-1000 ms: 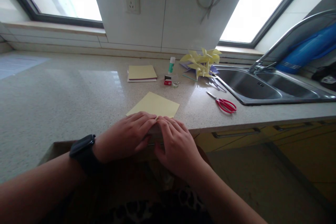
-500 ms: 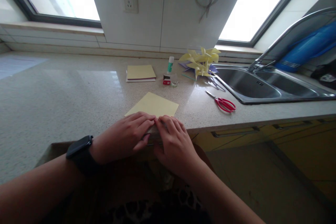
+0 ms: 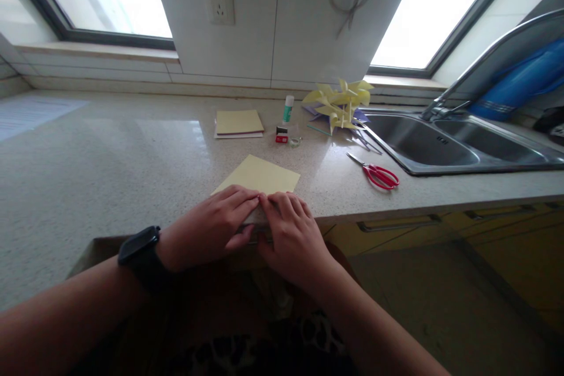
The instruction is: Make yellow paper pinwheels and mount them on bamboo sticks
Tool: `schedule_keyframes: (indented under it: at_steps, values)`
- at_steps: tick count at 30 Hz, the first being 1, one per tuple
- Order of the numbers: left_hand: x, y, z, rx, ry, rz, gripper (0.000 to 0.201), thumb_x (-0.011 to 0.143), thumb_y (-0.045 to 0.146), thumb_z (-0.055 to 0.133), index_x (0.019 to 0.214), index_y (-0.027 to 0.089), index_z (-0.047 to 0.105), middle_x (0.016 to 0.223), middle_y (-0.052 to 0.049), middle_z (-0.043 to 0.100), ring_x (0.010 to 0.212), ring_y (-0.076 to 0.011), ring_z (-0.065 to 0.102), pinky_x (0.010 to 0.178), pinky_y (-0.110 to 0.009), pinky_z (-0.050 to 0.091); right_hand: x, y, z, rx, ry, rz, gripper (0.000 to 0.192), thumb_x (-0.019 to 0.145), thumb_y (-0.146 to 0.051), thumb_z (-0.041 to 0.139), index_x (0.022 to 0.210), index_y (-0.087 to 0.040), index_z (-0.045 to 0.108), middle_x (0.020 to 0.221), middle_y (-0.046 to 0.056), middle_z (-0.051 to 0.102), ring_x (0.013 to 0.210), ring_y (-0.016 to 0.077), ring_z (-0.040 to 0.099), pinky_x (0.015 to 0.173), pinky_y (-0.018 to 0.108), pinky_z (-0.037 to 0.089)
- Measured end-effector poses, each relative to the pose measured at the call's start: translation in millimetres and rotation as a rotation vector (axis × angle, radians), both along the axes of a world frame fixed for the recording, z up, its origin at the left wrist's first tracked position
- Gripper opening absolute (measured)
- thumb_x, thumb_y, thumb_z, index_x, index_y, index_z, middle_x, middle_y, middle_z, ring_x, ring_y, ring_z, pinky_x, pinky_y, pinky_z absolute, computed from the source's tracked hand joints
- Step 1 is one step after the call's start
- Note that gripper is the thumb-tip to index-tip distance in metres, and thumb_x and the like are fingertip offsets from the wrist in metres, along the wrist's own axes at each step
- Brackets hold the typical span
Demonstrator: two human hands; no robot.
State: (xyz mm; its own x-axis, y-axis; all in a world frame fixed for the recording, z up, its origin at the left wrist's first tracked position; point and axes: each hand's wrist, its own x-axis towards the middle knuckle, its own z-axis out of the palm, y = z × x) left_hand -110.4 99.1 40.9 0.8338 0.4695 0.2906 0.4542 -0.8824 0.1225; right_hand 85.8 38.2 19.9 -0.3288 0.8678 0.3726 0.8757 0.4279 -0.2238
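Observation:
A sheet of pale yellow paper [image 3: 259, 173] lies at the counter's front edge, one corner pointing away from me. My left hand [image 3: 215, 220] bends its fingers over the near left part of the sheet, pressing it down. Beside it, my right hand [image 3: 293, 232] presses on the near right part with its fingers together. The two index fingertips meet at the middle of the near edge, and both thumbs hang lower, at the counter's edge. The paper's near portion is hidden under my fingers, so I cannot see whether it is folded.
Behind the sheet are a stack of coloured paper [image 3: 239, 123], a glue stick [image 3: 288, 109] and a small red box [image 3: 281, 136]. Yellow and purple pinwheels [image 3: 339, 103] lie near the sink [image 3: 418, 171]. Red-handled scissors [image 3: 379, 176] rest at right. Printed sheets [image 3: 37, 111] lie far left.
The view has shifted slightly. Both hands stay on the near edge of the yellow paper, with hardly any visible movement.

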Motion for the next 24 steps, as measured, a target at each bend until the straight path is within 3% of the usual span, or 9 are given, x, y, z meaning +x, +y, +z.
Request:
schedule_keyframes:
  at_steps: [12,20,24]
  values:
    - [2.0,-6.0,1.6,0.066,0.042,0.058,0.046,0.094,0.020,0.056,0.138,0.005,0.053,0.133,-0.020,0.060,0.124,-0.0291,0.054,0.108,-0.046,0.050,8.7,2.6,-1.2,0.053,0.015,0.042,0.048,0.089,-0.020,0.057,0.136,-0.013,0.053,0.134,0.012,0.060,0.126,0.0280,0.050,0.117,0.045,0.035]
    - [27.1,-40.9,16.3,0.183,0.110,0.333,0.040,0.093,0.026,0.055,0.124,0.003,0.061,0.119,-0.021,0.064,0.113,-0.0342,0.058,0.100,-0.052,0.054,11.9,9.7,2.1,0.012,0.031,0.055,0.048,0.086,-0.025,0.062,0.131,-0.012,0.056,0.126,0.013,0.062,0.117,0.0300,0.054,0.111,0.047,0.040]
    - [39.1,-60.9,8.9,0.206,0.148,0.428,0.040,0.090,0.017,0.052,0.125,0.000,0.060,0.117,-0.022,0.064,0.108,-0.0347,0.060,0.096,-0.053,0.056,14.3,12.6,3.1,0.017,0.022,0.079,0.049,0.084,-0.026,0.064,0.131,-0.011,0.056,0.124,0.014,0.062,0.116,0.0308,0.053,0.108,0.047,0.043]
